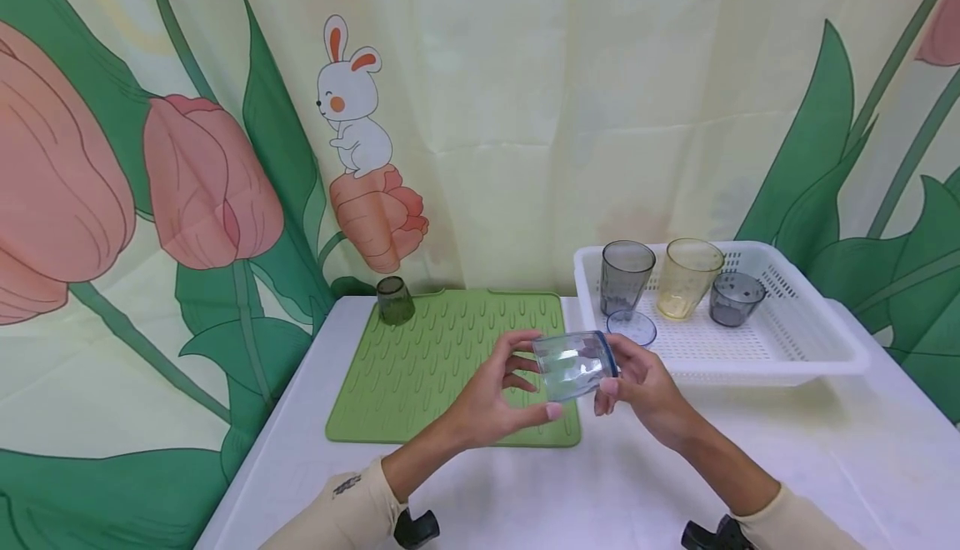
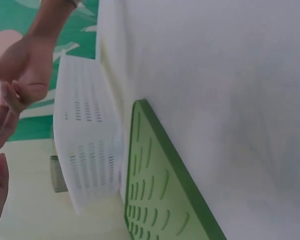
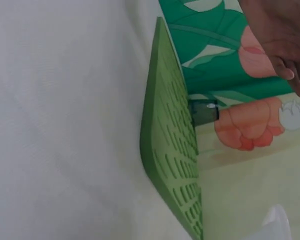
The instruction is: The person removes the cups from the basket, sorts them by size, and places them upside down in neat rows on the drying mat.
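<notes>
A clear, bluish drinking glass (image 1: 573, 364) is held up on its side over the gap between the mat and the basket, its darker blue edge to the right. My right hand (image 1: 648, 387) pinches that edge, thumb in front and fingers behind. At the other end, my left hand (image 1: 495, 392) spreads its fingers and thumb around the glass; whether they touch it is unclear. A small dark glass (image 1: 395, 302) stands on the far left corner of the green drying mat (image 1: 450, 375). Only a sliver of the held glass shows in the left wrist view.
To the right, a white perforated basket (image 1: 810, 358) holds a tall grey glass (image 1: 627, 275), a tall yellow glass (image 1: 688, 279), a short grey glass (image 1: 737, 300) and a clear round piece with a blue rim (image 1: 632, 329). A printed curtain (image 1: 510, 117) hangs behind the white table (image 1: 750, 442).
</notes>
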Demonstrator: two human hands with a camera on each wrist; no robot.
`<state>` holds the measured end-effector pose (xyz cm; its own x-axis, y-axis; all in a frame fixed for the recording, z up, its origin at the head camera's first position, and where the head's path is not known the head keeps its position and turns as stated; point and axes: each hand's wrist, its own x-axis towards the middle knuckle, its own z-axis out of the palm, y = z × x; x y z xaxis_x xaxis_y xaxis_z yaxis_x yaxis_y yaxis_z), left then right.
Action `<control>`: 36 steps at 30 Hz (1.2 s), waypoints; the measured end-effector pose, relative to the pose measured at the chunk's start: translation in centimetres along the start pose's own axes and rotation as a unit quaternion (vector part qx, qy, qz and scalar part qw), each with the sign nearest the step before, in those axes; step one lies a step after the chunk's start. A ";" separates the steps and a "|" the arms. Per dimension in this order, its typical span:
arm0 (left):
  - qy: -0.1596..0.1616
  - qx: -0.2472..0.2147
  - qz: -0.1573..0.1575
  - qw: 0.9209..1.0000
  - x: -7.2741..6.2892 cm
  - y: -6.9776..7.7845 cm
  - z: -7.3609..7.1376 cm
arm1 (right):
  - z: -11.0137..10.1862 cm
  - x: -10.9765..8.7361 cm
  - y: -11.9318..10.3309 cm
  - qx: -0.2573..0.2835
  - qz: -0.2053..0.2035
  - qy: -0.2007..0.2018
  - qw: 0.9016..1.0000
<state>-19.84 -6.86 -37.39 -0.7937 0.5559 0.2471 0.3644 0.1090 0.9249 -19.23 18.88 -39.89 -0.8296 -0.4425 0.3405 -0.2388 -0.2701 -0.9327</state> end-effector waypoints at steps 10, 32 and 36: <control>0.020 -0.004 -0.014 1.000 -1.6 -1.3 -2.0 | 1.3 2.6 0.0 -0.034 0.022 0.006 0.999; 0.076 0.101 -0.128 0.984 -7.6 -6.5 -8.3 | 2.8 10.6 -0.6 -0.196 0.121 -0.009 0.973; 0.087 0.119 -0.155 0.977 -8.5 -7.3 -9.5 | 3.1 12.4 -0.2 -0.213 0.131 -0.011 0.968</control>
<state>-20.41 -20.23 -43.45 -0.9470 0.3198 0.0302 0.1799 0.4501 0.8747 -27.89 10.80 -35.13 -0.8800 -0.4673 0.0845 -0.2126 0.2286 -0.9500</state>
